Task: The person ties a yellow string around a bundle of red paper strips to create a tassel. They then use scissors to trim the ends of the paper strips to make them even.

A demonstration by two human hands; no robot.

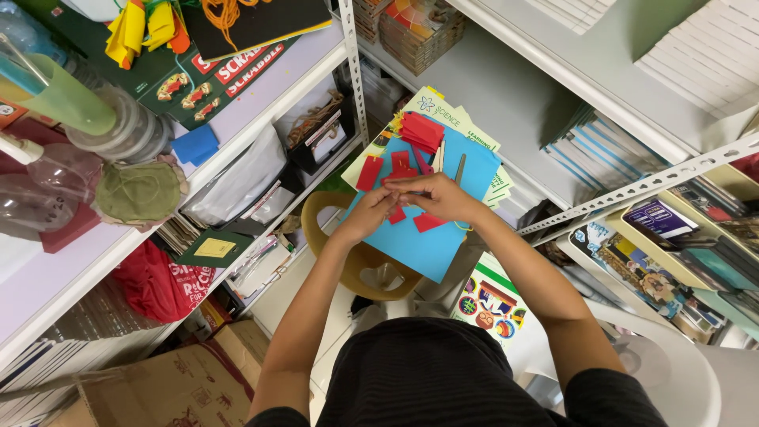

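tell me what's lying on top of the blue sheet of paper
Red paper pieces lie scattered on the blue sheet, with a stack of red pieces at its far edge. Both hands, left and right, cover the middle, hiding whatever they pinch.

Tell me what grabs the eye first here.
The blue sheet at centre, strewn with red paper pieces, stands out. Over it the left hand and right hand meet, pinching a small red piece. White shelves crammed with books and craft supplies close in on both sides.
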